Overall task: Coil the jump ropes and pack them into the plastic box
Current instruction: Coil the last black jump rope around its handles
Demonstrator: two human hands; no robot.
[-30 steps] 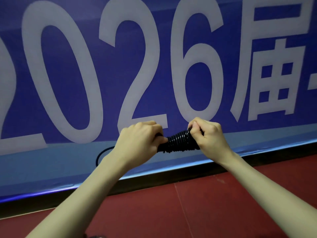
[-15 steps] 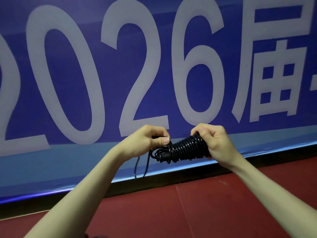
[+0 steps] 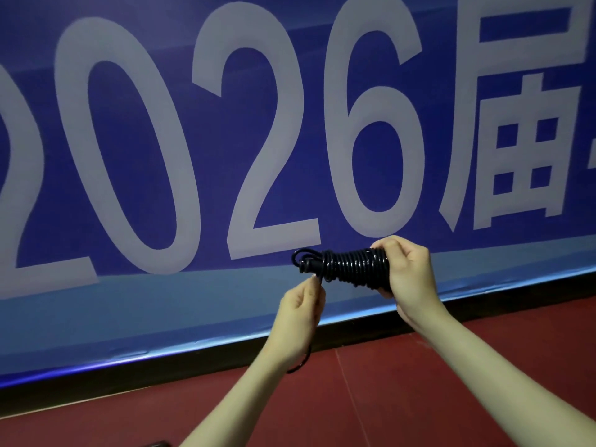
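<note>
1. Black and glossy, the jump rope [image 3: 346,265] was wound into a tight bundle of many turns, held up in the air in front of the blue banner [image 3: 161,301], with 1 small loop sticking out at its left end.
2. The right hand [image 3: 408,279] clasped the right end of the bundle: its thumb lay on top, and the fingers curled round beneath and behind, so that the coils ran straight into the palm.
3. That hand was raised, with its back turned toward the camera, and its forearm reached in from the lower right corner.
4. The left hand [image 3: 301,312] sat just below and left of the bundle, with thumb and forefinger pinched together on the loose strand where it left the coils.
5. The other fingers of the left hand were curled loosely; the wrist was bent upward and the forearm rose from the bottom edge of the view.
6. A short curve of the same black strand showed just beside the left wrist, hanging toward the red floor [image 3: 419,398].
7. White figures reading 2026 filled the banner, and a dark strip [image 3: 193,372] ran along its foot where it met the floor.
8. No part of the plastic box lay within the view.
</note>
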